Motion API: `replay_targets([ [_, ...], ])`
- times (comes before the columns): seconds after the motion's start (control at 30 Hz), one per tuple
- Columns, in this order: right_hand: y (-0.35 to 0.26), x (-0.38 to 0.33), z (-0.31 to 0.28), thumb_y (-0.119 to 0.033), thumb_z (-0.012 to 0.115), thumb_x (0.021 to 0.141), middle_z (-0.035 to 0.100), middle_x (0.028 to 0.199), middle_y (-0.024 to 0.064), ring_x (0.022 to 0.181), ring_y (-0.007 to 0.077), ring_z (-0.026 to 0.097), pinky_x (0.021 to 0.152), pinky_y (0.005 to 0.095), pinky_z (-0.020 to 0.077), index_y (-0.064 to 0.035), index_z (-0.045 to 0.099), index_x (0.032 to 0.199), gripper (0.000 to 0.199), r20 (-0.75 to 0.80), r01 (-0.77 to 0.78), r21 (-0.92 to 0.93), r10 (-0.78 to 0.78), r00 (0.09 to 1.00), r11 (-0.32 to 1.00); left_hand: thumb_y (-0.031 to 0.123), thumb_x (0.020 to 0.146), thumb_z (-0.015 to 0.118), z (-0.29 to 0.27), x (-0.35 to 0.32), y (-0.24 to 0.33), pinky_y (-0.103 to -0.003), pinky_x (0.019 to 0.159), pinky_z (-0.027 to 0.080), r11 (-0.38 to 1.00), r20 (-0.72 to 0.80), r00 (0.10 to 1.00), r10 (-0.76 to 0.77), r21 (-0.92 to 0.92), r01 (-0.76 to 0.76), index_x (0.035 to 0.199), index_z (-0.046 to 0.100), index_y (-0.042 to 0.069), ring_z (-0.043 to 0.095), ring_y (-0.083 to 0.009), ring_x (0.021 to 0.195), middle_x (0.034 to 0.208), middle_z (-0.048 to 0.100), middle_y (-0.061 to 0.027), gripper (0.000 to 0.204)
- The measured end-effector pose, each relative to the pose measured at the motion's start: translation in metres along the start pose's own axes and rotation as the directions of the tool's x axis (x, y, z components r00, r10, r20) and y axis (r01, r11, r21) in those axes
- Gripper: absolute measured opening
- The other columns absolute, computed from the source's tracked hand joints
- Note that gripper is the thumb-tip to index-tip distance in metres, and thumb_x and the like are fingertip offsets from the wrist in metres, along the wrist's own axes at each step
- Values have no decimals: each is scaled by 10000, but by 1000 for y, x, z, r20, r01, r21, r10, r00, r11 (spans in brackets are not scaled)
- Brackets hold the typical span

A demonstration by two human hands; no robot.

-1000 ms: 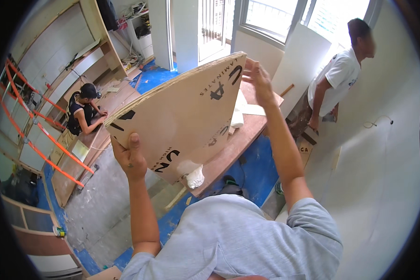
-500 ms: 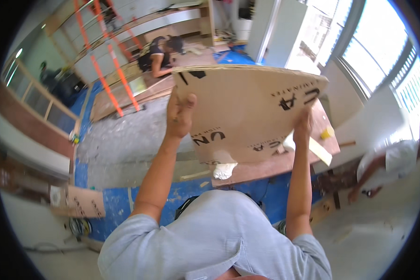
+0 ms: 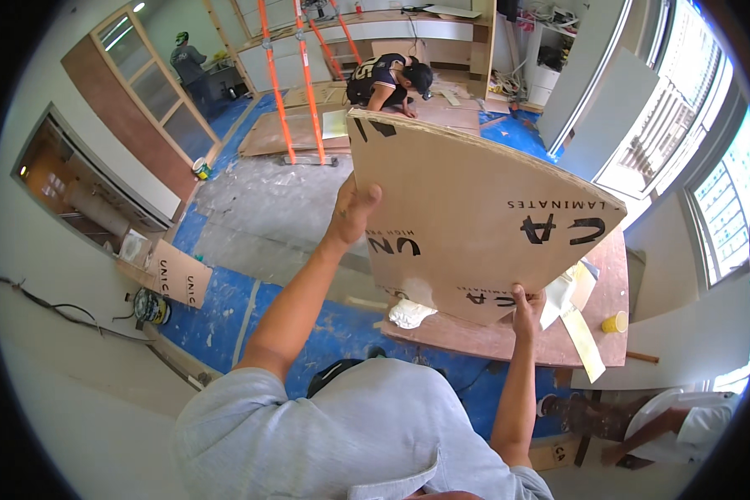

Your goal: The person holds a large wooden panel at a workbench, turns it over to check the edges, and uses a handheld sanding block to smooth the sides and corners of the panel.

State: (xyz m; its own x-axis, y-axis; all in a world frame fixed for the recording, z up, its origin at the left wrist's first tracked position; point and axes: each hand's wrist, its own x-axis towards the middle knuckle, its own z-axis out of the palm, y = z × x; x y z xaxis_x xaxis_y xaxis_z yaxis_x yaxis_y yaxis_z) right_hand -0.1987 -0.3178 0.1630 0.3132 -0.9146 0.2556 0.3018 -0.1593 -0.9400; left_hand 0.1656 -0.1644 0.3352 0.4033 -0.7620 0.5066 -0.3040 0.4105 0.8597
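In front of me I hold up a tan laminate-faced board [image 3: 467,200] with dark printed lettering, its layered edge showing along the top. My left hand [image 3: 358,215] grips its left edge, thumb on the near face and the other fingers mostly hidden behind. Lower down, my right hand [image 3: 527,312] is closed on the bottom right edge, thumb likewise in front. The board is tilted, its right corner lower than its left. Beneath it a brown wooden tabletop [image 3: 508,346] bears a crumpled white wad [image 3: 412,313], pale strips [image 3: 583,346] and a yellow cup [image 3: 615,322].
A person [image 3: 387,83] crouches over boards on the floor ahead, beside an orange ladder [image 3: 275,92]. Another person [image 3: 667,425] bends at my right; a third [image 3: 193,67] stands far left. Blue sheeting [image 3: 225,333] covers floor near me. A paint bucket [image 3: 152,307] stands at left.
My right hand has shifted from the board's right side down to its bottom edge. The board's right corner has dropped, and the whole view has swung to the left.
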Motion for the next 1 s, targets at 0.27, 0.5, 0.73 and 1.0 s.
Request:
replay_targets([
  [0.27,2,29,-13,-292,774,935,681,1098,65,933,139,637,766,303,536,28,613,1280,497,-8,-87,-81,87,996,993,489,1033,634,-6,28,-53,-278,780,427,994,-155,985,75,85,-63,964,596,122,449,-81,854,903,501,76,375],
  [0.5,-113,130,48,-381,850,865,731,1003,112,762,195,729,702,345,587,-17,645,1259,574,245,64,-189,-16,969,980,495,1078,511,-5,13,59,-456,1203,370,975,-406,892,-199,-175,138,1534,424,4,491,-297,1418,1544,515,-137,676],
  [0.73,12,209,117,-497,852,798,756,1070,151,944,258,728,816,396,577,-33,733,1199,625,527,194,-630,231,818,752,465,1127,383,-13,-116,-77,-469,1154,460,791,-657,444,-610,-467,395,1538,391,-46,556,-354,1367,1540,516,-185,656],
  [1.0,166,135,157,-373,919,732,790,1060,108,930,235,741,858,376,565,-131,777,1213,556,721,207,-604,418,552,770,515,1135,184,-1,-283,-150,-472,1180,425,594,-535,260,-804,-713,371,1580,365,38,495,-340,1427,1579,478,-134,677],
])
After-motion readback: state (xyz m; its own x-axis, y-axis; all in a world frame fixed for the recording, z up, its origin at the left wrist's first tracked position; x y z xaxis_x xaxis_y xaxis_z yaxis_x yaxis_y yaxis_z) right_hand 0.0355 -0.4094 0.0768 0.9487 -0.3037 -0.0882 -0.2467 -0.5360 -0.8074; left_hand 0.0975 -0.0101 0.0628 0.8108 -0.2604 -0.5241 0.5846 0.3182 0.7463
